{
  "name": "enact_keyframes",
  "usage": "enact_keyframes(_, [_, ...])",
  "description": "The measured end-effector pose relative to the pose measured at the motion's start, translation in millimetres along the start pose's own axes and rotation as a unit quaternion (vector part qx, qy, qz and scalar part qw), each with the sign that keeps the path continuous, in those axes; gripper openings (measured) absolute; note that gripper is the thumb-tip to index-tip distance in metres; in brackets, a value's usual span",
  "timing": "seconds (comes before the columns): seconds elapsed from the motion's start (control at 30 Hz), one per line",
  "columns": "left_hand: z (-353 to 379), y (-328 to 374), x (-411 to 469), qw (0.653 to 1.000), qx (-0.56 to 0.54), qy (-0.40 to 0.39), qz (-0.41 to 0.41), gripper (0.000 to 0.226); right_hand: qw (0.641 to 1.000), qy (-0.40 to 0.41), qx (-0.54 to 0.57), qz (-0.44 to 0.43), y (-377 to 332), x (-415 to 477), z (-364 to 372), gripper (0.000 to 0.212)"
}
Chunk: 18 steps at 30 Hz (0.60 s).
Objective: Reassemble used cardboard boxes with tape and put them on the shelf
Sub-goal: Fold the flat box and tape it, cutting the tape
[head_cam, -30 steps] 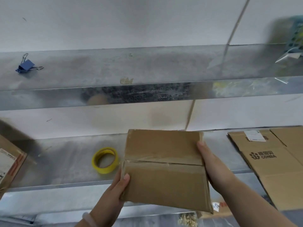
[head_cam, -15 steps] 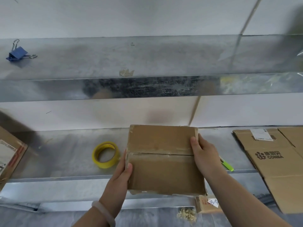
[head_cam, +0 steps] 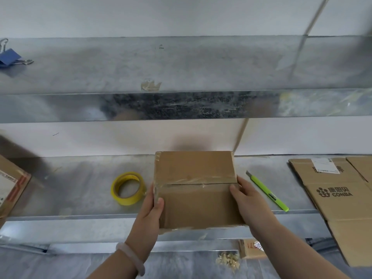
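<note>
Likely a storeroom or packing area, galvanized metal shelves, flattened cartons, tape roll, box cutter

A plain white wall stands behind two shiny metal shelves, the upper shelf dusty, the lower shelf scuffed near its front edge.

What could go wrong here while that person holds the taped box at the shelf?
1. The cardboard box sticks out past the front edge of the lower shelf; if the left hand or right hand lets go early, it might tip off.
2. The green utility knife lies just beside the right hand, so a sideways move could knock it off.
3. The yellow tape roll sits close on the left and could get shoved.
</note>
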<state>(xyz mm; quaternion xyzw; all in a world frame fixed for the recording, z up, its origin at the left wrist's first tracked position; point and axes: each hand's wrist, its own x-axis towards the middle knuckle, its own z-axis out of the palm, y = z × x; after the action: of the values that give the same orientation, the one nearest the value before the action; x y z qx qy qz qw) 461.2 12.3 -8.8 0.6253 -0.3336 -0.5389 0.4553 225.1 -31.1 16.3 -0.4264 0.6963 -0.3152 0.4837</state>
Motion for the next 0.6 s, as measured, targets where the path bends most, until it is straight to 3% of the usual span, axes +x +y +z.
enact_keyframes(0.13, [7, 11, 18, 0.999, 0.041, -0.030, -0.007, 0.064, 0.998, 0.000, -0.061, 0.010, -3, 13, 2, 0.043])
enact_keyframes(0.23, [15, 11, 32, 0.989, 0.148, 0.022, 0.020, 0.082, 0.996, 0.005, -0.086, 0.021, -5, 20, 13, 0.036])
enact_keyframes(0.3, [18, 4, 41, 0.977, 0.208, 0.051, -0.002, 0.095, 0.991, 0.016, -0.125, 0.040, -5, 21, 21, 0.054])
enact_keyframes(0.4, [21, -3, 48, 0.968, 0.243, 0.061, -0.007, 0.073, 0.981, 0.054, -0.181, 0.049, 2, 26, 30, 0.063])
enact_keyframes(0.5, [21, -5, 52, 0.971, 0.232, 0.060, 0.008, 0.032, 0.983, 0.052, -0.170, 0.043, 5, 33, 30, 0.042])
enact_keyframes(0.57, [21, -9, 55, 0.965, 0.256, 0.056, 0.015, 0.035, 0.984, 0.046, -0.168, 0.025, 8, 33, 28, 0.027])
enact_keyframes(0.6, [22, -12, 53, 0.958, 0.281, 0.055, 0.016, 0.043, 0.982, 0.045, -0.184, 0.011, 12, 33, 27, 0.029])
